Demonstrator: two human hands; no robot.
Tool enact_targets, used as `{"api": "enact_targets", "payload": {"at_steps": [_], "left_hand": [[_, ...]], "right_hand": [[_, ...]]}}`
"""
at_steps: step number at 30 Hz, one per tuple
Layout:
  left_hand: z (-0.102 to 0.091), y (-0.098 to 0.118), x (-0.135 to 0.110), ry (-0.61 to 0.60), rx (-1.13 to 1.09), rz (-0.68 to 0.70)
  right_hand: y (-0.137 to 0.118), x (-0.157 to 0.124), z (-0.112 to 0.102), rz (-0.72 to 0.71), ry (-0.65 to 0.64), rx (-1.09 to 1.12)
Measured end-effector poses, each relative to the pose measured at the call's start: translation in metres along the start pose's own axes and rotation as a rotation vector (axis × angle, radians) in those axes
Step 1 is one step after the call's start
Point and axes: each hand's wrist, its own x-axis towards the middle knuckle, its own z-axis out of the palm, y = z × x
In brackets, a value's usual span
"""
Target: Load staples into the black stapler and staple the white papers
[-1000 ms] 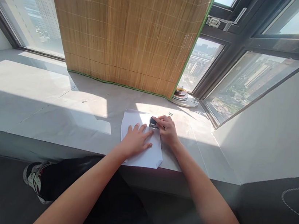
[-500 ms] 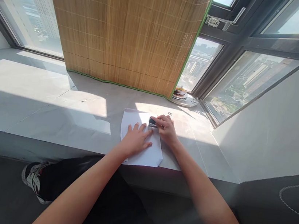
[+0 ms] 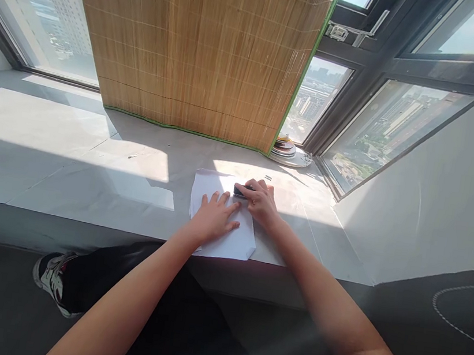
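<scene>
White paper sheets, stacked slightly unevenly, lie on the window sill close to its front edge. My left hand rests flat on the paper with fingers spread. At the stack's upper right edge, my right hand grips a small black stapler, its front end pointing left over the paper. The palm and fingers hide the stapler's rear part. Just behind my right hand, small staple strips lie on the sill.
A bamboo blind with green edging hangs down to the pale sill. Stacked plates stand in the window corner. A white wall bounds the right side. My shoe is on the floor at left.
The stapler's top has tipped down and now looks flatter, pressed lower by my right hand. My left hand stays on the paper. The whole view has shifted slightly.
</scene>
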Motion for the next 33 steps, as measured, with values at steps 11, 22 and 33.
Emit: {"api": "enact_targets", "payload": {"at_steps": [11, 22, 33], "left_hand": [[-0.002, 0.0, -0.002, -0.011, 0.045, 0.002], [0.003, -0.006, 0.0, -0.002, 0.036, 0.012], [-0.013, -0.044, 0.011, 0.866, -0.259, -0.331]], "right_hand": [[0.002, -0.004, 0.006, 0.073, 0.084, -0.02], [0.021, -0.006, 0.003, 0.485, 0.17, -0.061], [-0.047, 0.018, -0.011, 0.277, 0.246, 0.22]]}}
